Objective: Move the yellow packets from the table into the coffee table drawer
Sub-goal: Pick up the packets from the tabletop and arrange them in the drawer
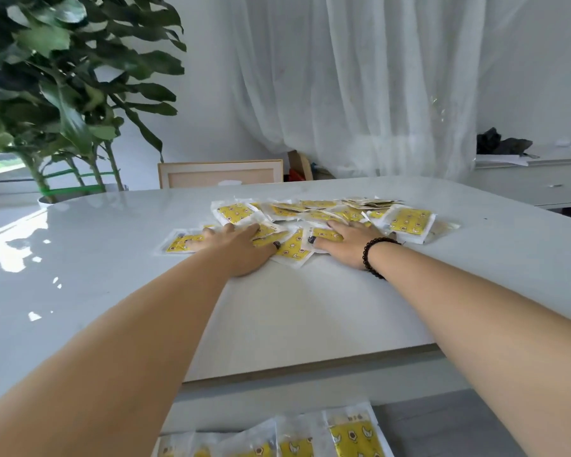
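Nearest the camera, along the bottom edge of the view, a row of yellow packets in clear wrappers [355,437] lies below the near edge of the white desk [294,318]; what they rest in cannot be made out. Both bare forearms reach forward over the desk top to the main pile of yellow packets [323,216], which is spread across the middle of the desk toward its far side.

The left hand [236,249] lies flat, fingers straight and spread, pressing down on the near-left packets; one packet [182,242] sticks out to the left from under its fingers. The right hand [345,240] also lies flat and released, palm down on packets at the middle of the pile, grasping nothing. A dark bead bracelet [374,255] circles the right wrist, and each thumb shows a dark nail. The two thumbs are near each other with packets between them. To the right of the right hand a larger packet [409,222] lies at the edge of the pile.

Behind the desk on the left stands a large leafy plant [66,77] with green ties round its stems. A pale wooden frame [220,174] shows just behind the far edge of the desk. White sheer curtains [360,84] hang across the back. At far right a white cabinet [534,183] carries papers and a dark crumpled object [501,143].
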`<state>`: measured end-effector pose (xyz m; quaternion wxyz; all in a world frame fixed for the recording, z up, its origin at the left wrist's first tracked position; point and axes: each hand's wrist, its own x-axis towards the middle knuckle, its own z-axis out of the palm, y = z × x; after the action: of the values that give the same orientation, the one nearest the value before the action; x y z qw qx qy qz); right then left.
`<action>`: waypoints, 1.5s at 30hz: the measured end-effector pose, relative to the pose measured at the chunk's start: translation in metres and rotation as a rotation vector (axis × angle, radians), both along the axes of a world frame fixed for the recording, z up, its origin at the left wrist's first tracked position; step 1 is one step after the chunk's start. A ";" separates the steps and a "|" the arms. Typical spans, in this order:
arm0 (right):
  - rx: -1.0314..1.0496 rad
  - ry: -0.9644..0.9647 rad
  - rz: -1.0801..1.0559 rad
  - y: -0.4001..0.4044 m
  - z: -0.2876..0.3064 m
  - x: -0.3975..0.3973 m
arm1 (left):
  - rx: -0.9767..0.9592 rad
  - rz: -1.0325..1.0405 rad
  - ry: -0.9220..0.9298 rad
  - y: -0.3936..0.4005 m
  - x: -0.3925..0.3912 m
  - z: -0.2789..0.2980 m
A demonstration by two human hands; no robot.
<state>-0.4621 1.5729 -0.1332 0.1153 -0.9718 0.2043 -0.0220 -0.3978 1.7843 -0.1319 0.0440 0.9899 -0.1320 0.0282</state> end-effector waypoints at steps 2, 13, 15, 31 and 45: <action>0.010 -0.006 0.009 0.005 0.000 -0.007 | 0.001 -0.037 0.014 0.002 -0.007 0.001; -0.016 -0.036 0.162 0.062 -0.003 -0.077 | -0.018 -0.216 -0.038 0.021 -0.092 -0.006; -0.007 -0.045 0.179 0.068 -0.003 -0.091 | -0.021 -0.227 -0.036 0.028 -0.106 -0.007; 0.120 -0.064 0.258 0.097 0.007 -0.168 | -0.159 -0.211 0.078 0.066 -0.179 -0.001; -0.133 -0.178 -0.044 -0.030 0.039 -0.026 | -0.130 -0.263 -0.075 0.002 -0.017 0.033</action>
<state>-0.4884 1.5426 -0.0943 0.0678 -0.9668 0.2129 -0.1241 -0.4144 1.7862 -0.0993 0.1065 0.9574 -0.2599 0.0677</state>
